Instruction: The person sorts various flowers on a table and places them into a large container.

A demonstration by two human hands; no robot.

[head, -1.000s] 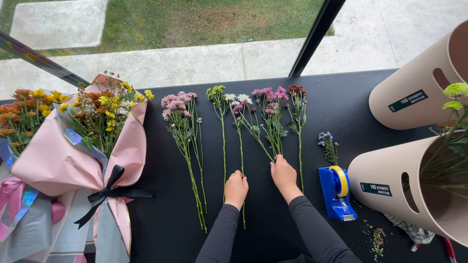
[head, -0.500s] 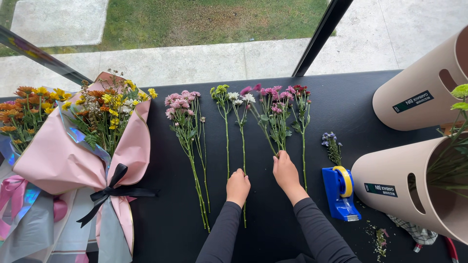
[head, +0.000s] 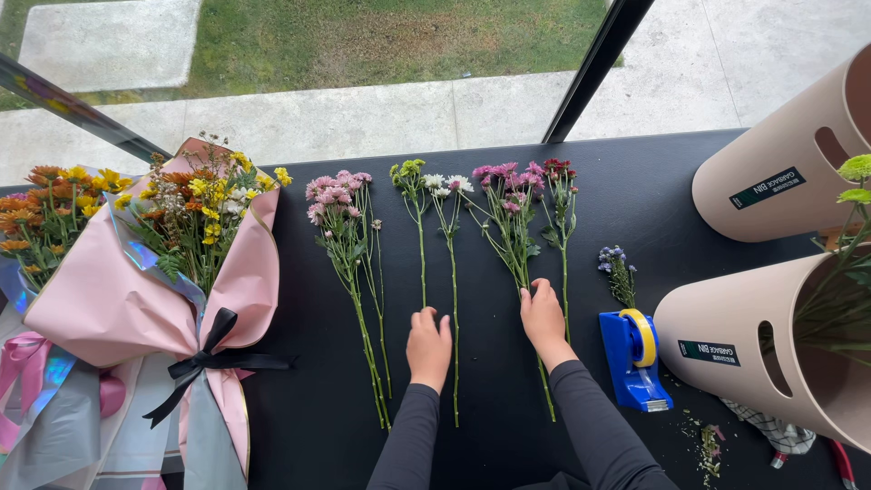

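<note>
While our left hand (head: 428,346) lies palm down on the black table (head: 671,181), its fingers are loose and grasp nothing; it sits between two stems, with the green-budded stem (head: 420,238) touching its fingertips at 12 o'clock and the white-flowered stem (head: 451,281) just beside it at 3 o'clock. Our right hand (head: 544,317) also lies flat and relaxed, and its fingers rest on the lower stems of the magenta chrysanthemum sprig (head: 510,213); we cannot tell if it pinches them. The dark red stem (head: 562,218) runs just beside this hand at 1 o'clock. At 9 o'clock of the left hand lies the pale pink chrysanthemum bunch (head: 345,227). Further at 9 o'clock we see a pink-wrapped bouquet (head: 195,272) with a black ribbon, and a second bouquet (head: 41,218) at the edge. At 3 o'clock of the right hand stands a blue tape dispenser (head: 635,358), with a small purple sprig (head: 618,272) just above it. Two beige bins (head: 771,181) lie on their sides beyond, at 3 o'clock.
</note>
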